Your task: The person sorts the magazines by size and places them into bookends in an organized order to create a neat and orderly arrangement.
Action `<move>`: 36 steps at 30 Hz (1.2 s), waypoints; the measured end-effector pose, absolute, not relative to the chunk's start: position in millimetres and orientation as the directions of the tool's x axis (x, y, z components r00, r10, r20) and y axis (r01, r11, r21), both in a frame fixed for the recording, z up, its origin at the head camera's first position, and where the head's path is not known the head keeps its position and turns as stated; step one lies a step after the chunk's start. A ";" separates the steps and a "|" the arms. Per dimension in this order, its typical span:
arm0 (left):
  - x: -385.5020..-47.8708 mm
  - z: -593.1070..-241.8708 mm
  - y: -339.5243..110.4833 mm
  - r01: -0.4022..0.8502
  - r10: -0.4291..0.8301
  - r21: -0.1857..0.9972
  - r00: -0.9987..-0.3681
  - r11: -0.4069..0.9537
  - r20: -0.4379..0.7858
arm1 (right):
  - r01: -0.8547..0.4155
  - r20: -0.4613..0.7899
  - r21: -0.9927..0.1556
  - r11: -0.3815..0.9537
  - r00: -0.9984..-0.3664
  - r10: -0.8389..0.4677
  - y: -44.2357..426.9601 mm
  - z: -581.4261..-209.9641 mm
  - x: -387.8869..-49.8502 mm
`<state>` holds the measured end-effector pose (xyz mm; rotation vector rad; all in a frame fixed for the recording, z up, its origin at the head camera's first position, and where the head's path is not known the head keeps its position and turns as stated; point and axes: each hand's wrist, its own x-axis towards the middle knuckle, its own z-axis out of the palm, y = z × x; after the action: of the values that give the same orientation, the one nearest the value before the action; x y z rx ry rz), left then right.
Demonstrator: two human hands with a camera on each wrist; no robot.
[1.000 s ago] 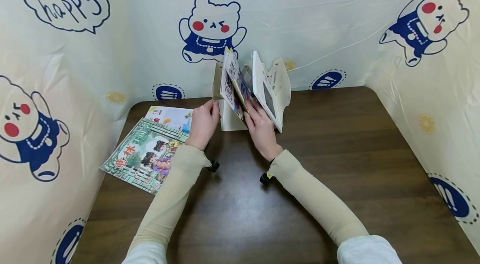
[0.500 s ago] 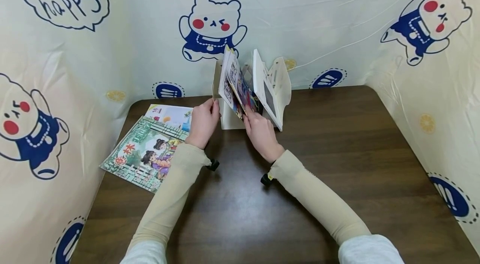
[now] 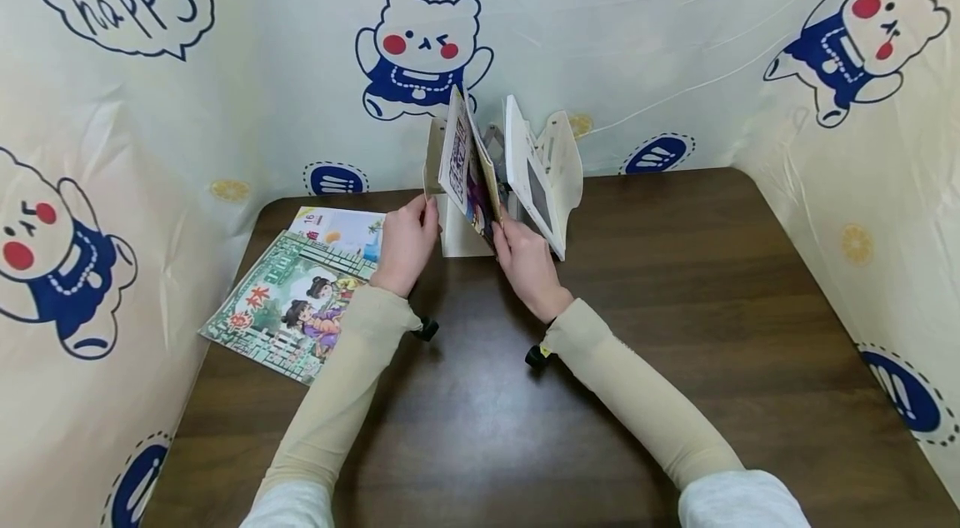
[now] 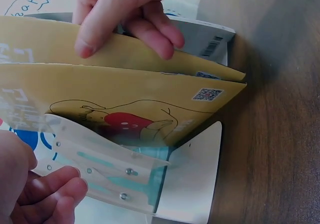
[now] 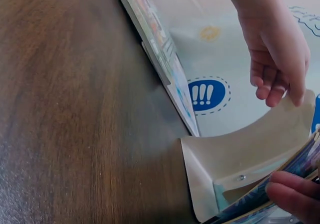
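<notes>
Near the back edge of the table stands a white bookend [image 3: 462, 241] with upright side panels. My left hand [image 3: 408, 243] pinches the edge of its left panel [image 3: 432, 157]; the right wrist view shows thumb and fingers on that panel [image 5: 250, 139]. Inside, thin books [image 3: 467, 166] lean toward the left. Yellow covers [image 4: 115, 91] show on two of them in the left wrist view. My right hand [image 3: 528, 266] grips the farther yellow book [image 4: 165, 59] at its near edge, thumb on the cover. A thicker white book [image 3: 531, 178] leans by the right panel [image 3: 566, 161].
Left of the bookend, a green illustrated book [image 3: 288, 307] lies flat, overlapping a white picture book [image 3: 341, 230]. The dark wooden table [image 3: 675, 345] extends to the right and front. A printed cloth [image 3: 585, 37] hangs behind and along the sides.
My right hand's fingers have drawn in from across the cover to the near edge of the book. That book has shifted left, closer against its neighbour. My left hand stays on the panel.
</notes>
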<state>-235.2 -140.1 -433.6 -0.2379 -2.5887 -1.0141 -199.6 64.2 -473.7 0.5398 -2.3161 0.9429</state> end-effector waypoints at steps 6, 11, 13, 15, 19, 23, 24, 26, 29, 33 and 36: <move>-233.7 -430.9 -139.1 0.266 0.030 0.635 -0.934 0.726 0.357 | -0.513 0.595 -0.527 0.678 -0.792 -0.138 65.3 -474.6 -200.2; -233.8 -429.9 -139.5 0.274 0.023 0.631 -0.926 0.726 0.376 | -0.529 0.584 -0.528 0.664 -0.794 -0.169 61.5 -472.4 -198.8; -233.9 -430.0 -139.5 0.278 0.020 0.625 -0.922 0.729 0.386 | -0.534 0.578 -0.527 0.661 -0.796 -0.182 60.4 -471.7 -198.2; -234.0 -430.3 -139.3 0.281 0.020 0.620 -0.919 0.732 0.393 | -0.530 0.571 -0.519 0.671 -0.799 -0.190 60.1 -471.6 -197.5; -233.7 -430.9 -138.6 0.282 0.019 0.620 -0.918 0.732 0.396 | -0.521 0.555 -0.492 0.697 -0.805 -0.210 60.3 -473.0 -197.3; -233.3 -431.1 -138.4 0.274 0.012 0.623 -0.920 0.733 0.391 | -0.513 0.525 -0.468 0.720 -0.816 -0.240 61.0 -474.0 -198.0; -233.2 -431.0 -138.3 0.272 0.011 0.623 -0.921 0.734 0.390 | -0.508 0.516 -0.465 0.726 -0.821 -0.244 61.0 -474.0 -198.1; -232.6 -430.6 -138.3 0.265 0.009 0.626 -0.925 0.733 0.381 | -0.493 0.492 -0.458 0.740 -0.834 -0.251 60.9 -473.5 -198.7; -232.4 -430.4 -138.3 0.257 0.009 0.628 -0.929 0.735 0.369 | -0.468 0.448 -0.460 0.754 -0.856 -0.258 60.4 -473.2 -200.1; -232.3 -430.7 -138.4 0.247 0.008 0.630 -0.934 0.736 0.356 | -0.447 0.404 -0.473 0.759 -0.876 -0.265 59.8 -475.5 -201.9; -232.0 -430.5 -138.4 0.244 0.006 0.635 -0.936 0.733 0.352 | -0.436 0.400 -0.478 0.763 -0.881 -0.253 59.0 -477.8 -201.9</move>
<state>-232.0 -138.4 -430.5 -0.1946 -2.6096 -1.0221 -201.9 59.0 -477.8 0.5323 -2.6476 0.8291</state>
